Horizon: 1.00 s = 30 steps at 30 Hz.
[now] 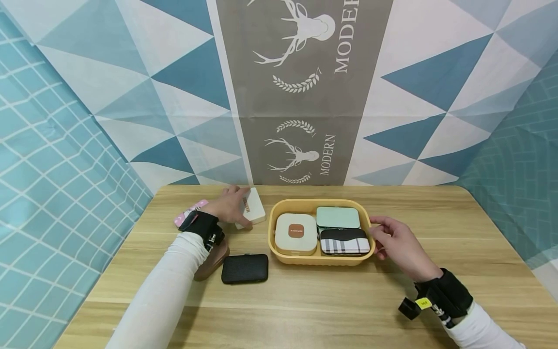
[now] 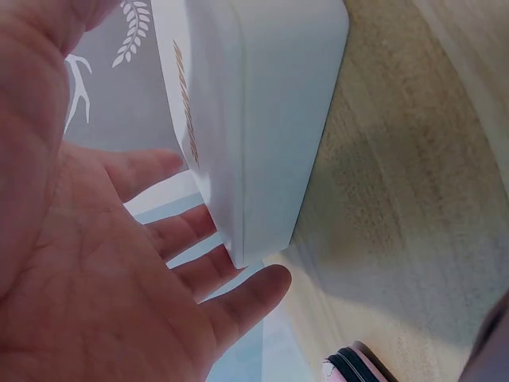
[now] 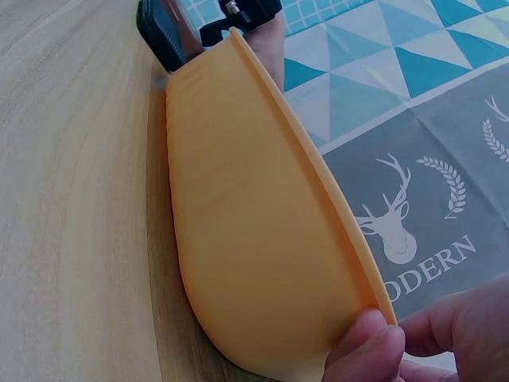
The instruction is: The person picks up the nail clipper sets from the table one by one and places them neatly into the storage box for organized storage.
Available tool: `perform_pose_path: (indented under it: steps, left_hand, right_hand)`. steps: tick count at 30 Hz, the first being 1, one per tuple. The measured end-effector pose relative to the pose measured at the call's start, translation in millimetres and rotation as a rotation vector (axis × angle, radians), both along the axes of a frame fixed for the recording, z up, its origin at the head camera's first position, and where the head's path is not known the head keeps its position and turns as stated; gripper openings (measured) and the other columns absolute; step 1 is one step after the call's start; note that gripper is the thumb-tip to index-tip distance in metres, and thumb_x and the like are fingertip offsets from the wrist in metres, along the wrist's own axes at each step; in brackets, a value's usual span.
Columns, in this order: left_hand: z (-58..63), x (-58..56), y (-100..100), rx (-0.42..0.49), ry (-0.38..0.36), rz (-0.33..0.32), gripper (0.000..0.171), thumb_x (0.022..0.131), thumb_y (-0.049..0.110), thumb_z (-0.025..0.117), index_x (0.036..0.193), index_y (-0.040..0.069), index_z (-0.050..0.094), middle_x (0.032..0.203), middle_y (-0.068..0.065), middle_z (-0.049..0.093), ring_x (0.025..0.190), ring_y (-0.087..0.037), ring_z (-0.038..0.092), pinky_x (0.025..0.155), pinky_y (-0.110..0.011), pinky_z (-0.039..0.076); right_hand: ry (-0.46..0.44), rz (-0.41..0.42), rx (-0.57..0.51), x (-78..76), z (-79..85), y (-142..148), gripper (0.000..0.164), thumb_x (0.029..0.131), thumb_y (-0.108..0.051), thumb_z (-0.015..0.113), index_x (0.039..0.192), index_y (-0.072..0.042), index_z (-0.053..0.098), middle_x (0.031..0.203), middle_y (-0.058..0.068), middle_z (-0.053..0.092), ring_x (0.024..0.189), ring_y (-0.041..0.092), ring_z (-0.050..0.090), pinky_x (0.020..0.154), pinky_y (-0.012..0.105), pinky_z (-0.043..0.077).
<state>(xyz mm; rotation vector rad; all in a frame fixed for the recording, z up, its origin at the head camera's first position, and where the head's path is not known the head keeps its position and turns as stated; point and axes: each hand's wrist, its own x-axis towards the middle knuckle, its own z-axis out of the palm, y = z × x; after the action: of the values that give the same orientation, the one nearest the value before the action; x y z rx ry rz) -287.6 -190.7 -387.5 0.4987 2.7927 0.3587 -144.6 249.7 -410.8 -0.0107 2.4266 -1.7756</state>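
Observation:
My left hand (image 1: 226, 205) reaches over a small white box (image 1: 255, 207) at the back of the table, left of a yellow basket (image 1: 322, 261). Its fingers stretch along the far side while the thumb lies at the near side. In the left wrist view, the extended fingers (image 2: 246, 306) come right up to the white box's edge. On the basket's right end, my right hand (image 1: 398, 242) pinches the rim between thumb and fingers, as the right wrist view shows. Inside the basket sit a cream manicure case (image 1: 296, 242), a mint-green case (image 1: 337, 217) and a black-and-plaid case (image 1: 345, 245).
A black case (image 1: 245, 269) lies in front of the basket's left end. Beside it, a brown case (image 1: 212, 261) is partly hidden under my left forearm. A pink patterned case (image 1: 188, 213) lies left of my left hand. Patterned cloth (image 1: 301, 97) hangs behind the table.

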Motion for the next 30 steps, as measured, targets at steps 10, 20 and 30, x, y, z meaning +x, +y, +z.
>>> perform_pose_path:
  steps: [10,20,30]
  left_hand:
    - [0.4,-1.5,1.8,-0.001,-0.008,-0.002,0.118,0.074,0.039,0.095,0.166,0.004,0.031,0.158,-0.027,0.035,0.145,-0.045,0.032,0.114,-0.063,0.038]
    - [-1.2,0.6,-0.1,0.013,0.021,-0.013,0.115,0.071,0.037,0.095,0.164,0.004,0.036,0.153,-0.026,0.041,0.140,-0.045,0.037,0.113,-0.062,0.039]
    - [3.4,1.5,-2.6,0.050,0.037,-0.038,0.116,0.071,0.035,0.096,0.164,0.003,0.034,0.153,-0.027,0.039,0.142,-0.046,0.034,0.112,-0.064,0.038]
  right_hand:
    - [-0.001,-0.007,0.013,-0.4,-1.0,1.0,0.046,0.112,-0.018,0.055,0.151,0.004,0.047,0.100,0.020,0.058,0.069,0.024,0.059,0.059,0.033,0.054]
    - [-0.002,-0.006,0.020,-0.4,-1.5,0.6,0.046,0.112,-0.019,0.055,0.151,0.004,0.046,0.098,0.020,0.058,0.068,0.024,0.059,0.059,0.033,0.054]
    - [0.003,-0.004,0.020,0.4,-1.5,1.6,0.046,0.112,-0.019,0.054,0.152,0.005,0.046,0.099,0.020,0.058,0.069,0.024,0.059,0.059,0.033,0.054]
